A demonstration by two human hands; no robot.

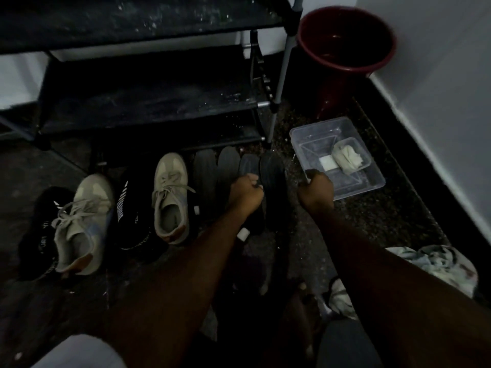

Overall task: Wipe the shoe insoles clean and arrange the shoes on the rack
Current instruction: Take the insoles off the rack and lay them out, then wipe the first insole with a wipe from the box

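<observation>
Looking down from the head view, we see a dim floor in front of a black shoe rack (148, 102) whose dusty shelves carry no shoes. On the floor before it, four dark insoles (228, 162) lie side by side, toes toward the rack. The person's left hand (245, 191) is curled into a fist around the third insole (248, 164) from the left, gripping it near its middle. The right hand (316, 188) is also clenched, just beside the near corner of a clear plastic container (372, 179). A small dark object (309, 173) pokes out of the top of that fist, and we cannot tell what it is.

Left of the insoles, two beige sneakers (171, 197) with laces alternate with two black shoes (130, 216) bearing white lettering, all on the floor. The leftmost sneaker leans across the leftmost black shoe.

Inside the container we make out a rolled whitish cloth (346, 158) and, touching it, a small white square (326, 163). A maroon bucket (345, 38) stands beyond the container, next to the rack's right leg and near the white wall (438, 75). A crumpled patterned cloth (438, 264) lies by the right forearm.
</observation>
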